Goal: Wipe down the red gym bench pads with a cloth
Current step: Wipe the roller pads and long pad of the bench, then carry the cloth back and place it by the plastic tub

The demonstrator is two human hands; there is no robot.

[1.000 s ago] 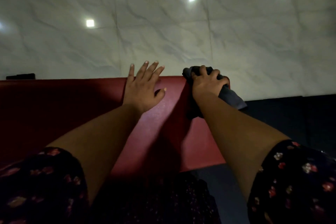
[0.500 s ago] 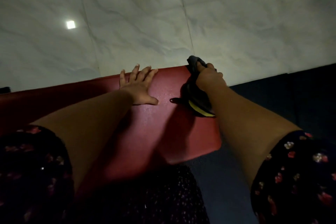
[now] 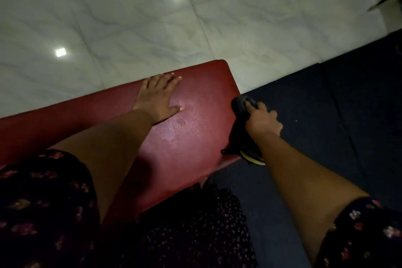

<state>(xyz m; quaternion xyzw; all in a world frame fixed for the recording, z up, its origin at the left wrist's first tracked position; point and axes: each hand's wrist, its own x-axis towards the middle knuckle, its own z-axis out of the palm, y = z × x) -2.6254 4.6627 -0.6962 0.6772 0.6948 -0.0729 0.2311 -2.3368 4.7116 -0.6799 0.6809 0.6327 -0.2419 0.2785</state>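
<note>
- The red bench pad [image 3: 195,128] is long. It runs from the left side to the middle. Its top looks shiny and spotty near the right end.
- The left hand [image 3: 159,97] lies flat on top of the pad, near the far edge. The fingers are straight and close together, and the thumb points out to the side. Its grip is wide and holds nothing.
- The right hand [image 3: 262,121] is at the right end of the bench, just past the edge. Its grip is tight round a dark cloth [image 3: 240,104], with the fingers curled over it.
- The cloth is bunched up and touches the right end of the pad. One lump sticks out past the fingers. More of it hangs down under the wrist, and a thin yellow strip shows at the low end.
- A dark blue mat [image 3: 326,115] lies on the floor to the right of the bench, under the right hand.
- Past the bench is a white tile floor [image 3: 130,17] with grey wavy lines. Two bright spots of light shine on it.
- Both arms are bare up to short dark sleeves [image 3: 43,191] with little flowers.
- A dark pointy thing [image 3: 382,0] is in the top right corner. I cannot tell what it is.
</note>
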